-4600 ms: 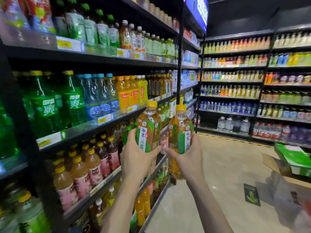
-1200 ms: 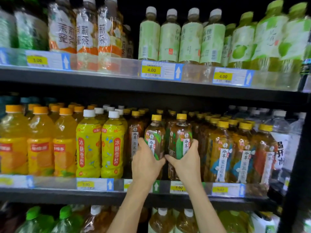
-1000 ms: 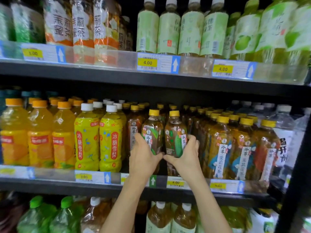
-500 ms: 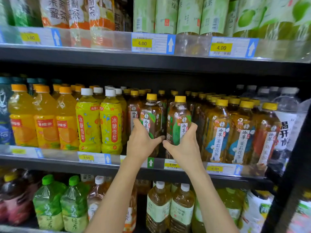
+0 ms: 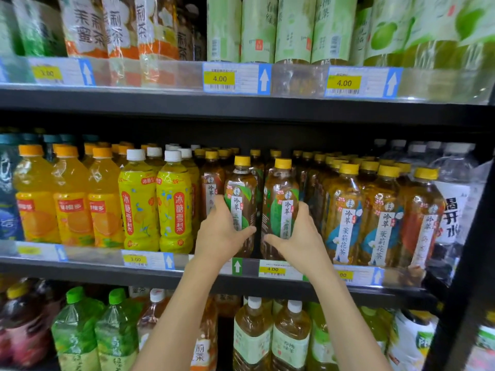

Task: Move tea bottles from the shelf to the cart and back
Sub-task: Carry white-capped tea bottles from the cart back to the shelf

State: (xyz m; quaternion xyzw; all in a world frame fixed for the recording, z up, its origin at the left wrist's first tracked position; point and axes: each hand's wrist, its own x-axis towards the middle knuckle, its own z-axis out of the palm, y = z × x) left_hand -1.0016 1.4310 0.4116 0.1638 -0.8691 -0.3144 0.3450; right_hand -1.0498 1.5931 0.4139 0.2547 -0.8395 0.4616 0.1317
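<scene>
Gripping two tea bottles at once, one per hand. Wrapping the left hand (image 5: 222,236) round the lower body of the left bottle (image 5: 241,194) from its left side, fingers (image 5: 218,207) curling behind it, thumb lying across the front under the label. Mirroring that with the right hand (image 5: 301,236) on the right bottle (image 5: 281,199), clamping it from the right, thumb pointing inward.

Holding both bottles upright, long axes vertical, caps up, side by side with a narrow gap between, at the front edge of the middle shelf (image 5: 80,271), just above the price rail (image 5: 272,269). Not showing clearly: bases resting on the shelf, or hanging just off it.

Fitting the pair between the pear bottles (image 5: 174,204) on the left and the jasmine bottles (image 5: 345,218) on the right, with more brown bottles close behind.

Reaching up and forward from below with both forearms, converging toward the middle, wrists bent back, palms facing each other across the pair.

Judging the coming move as running straight along the shelf's depth: either pushing in and letting go, or drawing out toward a cart not in view. Calling, either way, for holding both axes vertical and the pair parallel, there being little room at either flank for knuckles against the neighbours.
</scene>
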